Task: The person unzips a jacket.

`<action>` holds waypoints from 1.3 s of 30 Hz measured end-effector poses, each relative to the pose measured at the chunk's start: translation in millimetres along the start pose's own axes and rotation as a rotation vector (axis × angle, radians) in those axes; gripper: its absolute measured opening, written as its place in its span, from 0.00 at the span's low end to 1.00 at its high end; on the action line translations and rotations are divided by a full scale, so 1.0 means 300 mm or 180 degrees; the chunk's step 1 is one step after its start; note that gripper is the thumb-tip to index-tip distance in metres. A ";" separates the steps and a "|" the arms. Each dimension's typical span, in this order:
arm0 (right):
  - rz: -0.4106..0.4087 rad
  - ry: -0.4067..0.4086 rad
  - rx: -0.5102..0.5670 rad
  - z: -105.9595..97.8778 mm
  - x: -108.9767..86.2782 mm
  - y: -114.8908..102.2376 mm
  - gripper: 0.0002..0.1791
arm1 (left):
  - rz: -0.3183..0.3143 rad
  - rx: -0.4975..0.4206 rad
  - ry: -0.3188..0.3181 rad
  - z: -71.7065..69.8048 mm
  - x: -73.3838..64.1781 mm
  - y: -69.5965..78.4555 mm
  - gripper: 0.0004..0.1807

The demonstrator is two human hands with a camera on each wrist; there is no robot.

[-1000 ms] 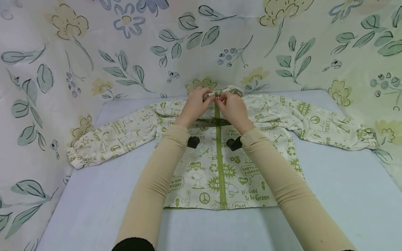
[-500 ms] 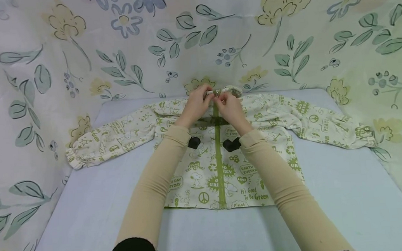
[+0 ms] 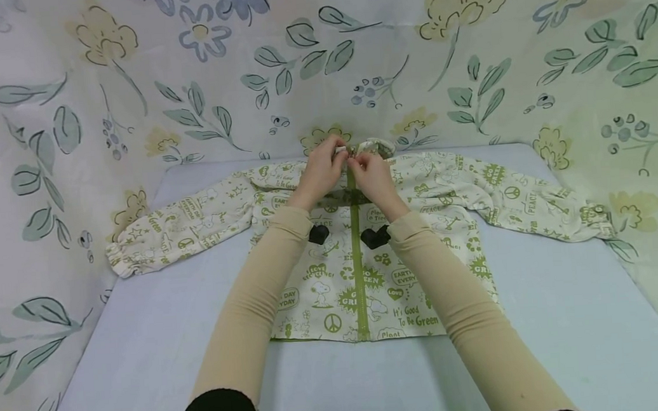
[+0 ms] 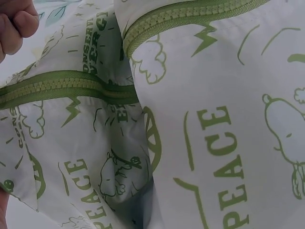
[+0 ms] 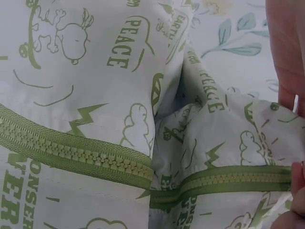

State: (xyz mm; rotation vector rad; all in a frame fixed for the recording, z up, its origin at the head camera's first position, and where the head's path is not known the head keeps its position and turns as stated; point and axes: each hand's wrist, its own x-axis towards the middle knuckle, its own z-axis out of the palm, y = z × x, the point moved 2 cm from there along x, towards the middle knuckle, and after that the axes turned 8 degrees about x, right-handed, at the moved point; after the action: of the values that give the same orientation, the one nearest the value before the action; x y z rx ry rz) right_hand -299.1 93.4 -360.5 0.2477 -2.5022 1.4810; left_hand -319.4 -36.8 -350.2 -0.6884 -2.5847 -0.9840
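A white jacket (image 3: 317,289) with green print lies face up, sleeves spread to both sides. Its green zipper (image 3: 359,273) runs closed down the middle, and two black hearts sit on the chest. At the collar (image 3: 375,146), my left hand (image 3: 320,173) holds the fabric beside the zipper's top. My right hand (image 3: 374,175) pinches at the zipper's top end, close against the left fingertips; the pull is hidden by the fingers. In the right wrist view the zipper tape (image 5: 228,180) runs up to my fingers (image 5: 298,179). Curled fingers (image 4: 19,26) show at the left wrist view's corner.
A pale table (image 3: 162,357) carries the jacket. Behind and at both sides hangs a floral curtain (image 3: 270,18), close to the collar. The left sleeve (image 3: 187,231) and right sleeve (image 3: 535,210) reach toward the table's side edges.
My right hand and forearm have shifted slightly left, uncovering more of the right black heart. Both hands stay at the collar; the whole head view has drifted a little.
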 end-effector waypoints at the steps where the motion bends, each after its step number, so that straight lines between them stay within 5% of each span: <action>1: 0.0009 -0.0004 -0.0010 0.001 0.001 0.002 0.18 | 0.0003 0.0002 0.0008 0.001 0.000 0.000 0.07; 21: 0.0234 -0.0141 -0.0082 0.019 -0.017 0.029 0.14 | -0.0335 -0.0443 0.0149 -0.027 -0.004 0.010 0.12; 39: 0.0217 -0.0335 -0.0058 0.048 -0.040 0.069 0.16 | -0.0319 -0.0341 0.0364 -0.053 0.007 -0.004 0.12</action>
State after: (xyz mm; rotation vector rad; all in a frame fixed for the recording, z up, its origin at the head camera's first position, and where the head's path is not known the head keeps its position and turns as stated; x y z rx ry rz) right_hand -294.5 91.1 -388.0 0.2458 -2.6301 1.5072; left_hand -320.3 -47.8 -338.4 -0.5162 -2.5023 -1.1649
